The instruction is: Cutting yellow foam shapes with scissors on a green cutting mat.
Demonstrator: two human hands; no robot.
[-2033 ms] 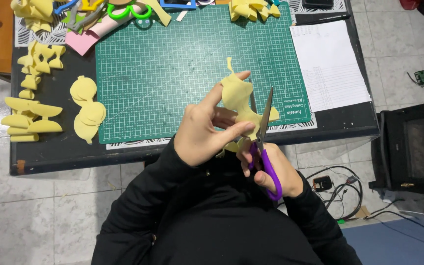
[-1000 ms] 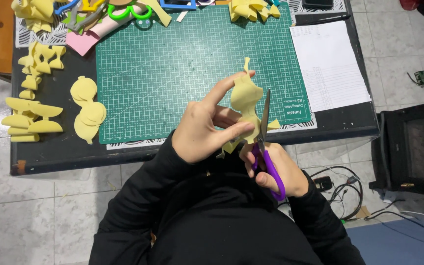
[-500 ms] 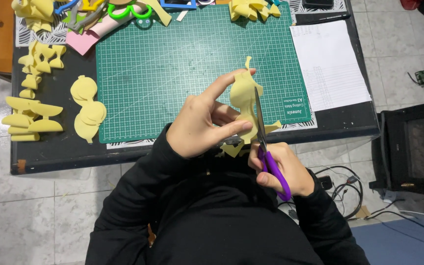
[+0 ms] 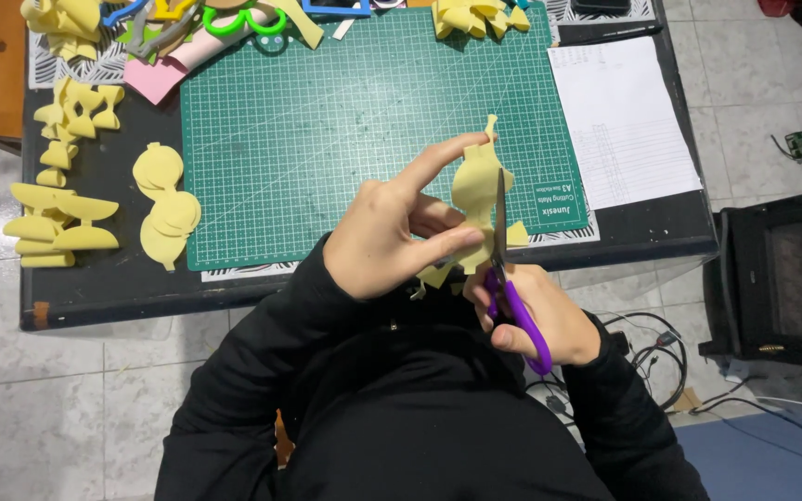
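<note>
I see my left hand (image 4: 392,232) pinching a yellow foam shape (image 4: 477,199) above the near edge of the green mat (image 4: 327,121). The thumb presses the shape's lower left side, the index finger arches over to touch its upper left edge, and the other fingers curl behind it. The shape stands roughly upright, a thin stalk pointing away from me at the top, and most of it juts to the right of the pinch.

My right hand (image 4: 540,315) is closed through the purple loops of the scissors (image 4: 508,278), just below and right of the shape. The blades point straight up and lie narrow, nearly together, with the foam between them along its right half. A small yellow scrap (image 4: 517,234) shows just right of the blades.

Further off, cut yellow pieces (image 4: 164,204) lie on the dark table (image 4: 95,288) left of the mat, with more stacked at the far left (image 4: 53,227). A white sheet (image 4: 619,121) rests right of the mat.
</note>
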